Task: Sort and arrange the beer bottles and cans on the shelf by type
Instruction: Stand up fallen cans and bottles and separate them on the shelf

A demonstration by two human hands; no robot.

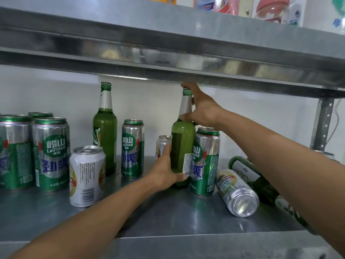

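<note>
A green glass beer bottle (182, 146) stands upright mid-shelf. My left hand (164, 172) grips its lower body and my right hand (199, 107) holds its neck and cap. A second green bottle (105, 131) stands at the left. Tall green cans are grouped at far left (51, 154), one stands alone (132, 148), and another (205, 161) touches the held bottle's right side. A short white can (86, 176) stands in front left, one (162, 144) behind my left hand, and one (237, 193) lies on its side. A green bottle (250, 172) lies at the right, partly behind my right arm.
The metal shelf (168, 217) has bare surface along its front edge. The upper shelf (168, 53) hangs just above the bottle caps and carries colourful items. A perforated steel upright (322, 124) stands at the right, with another can top (324, 154) beside it.
</note>
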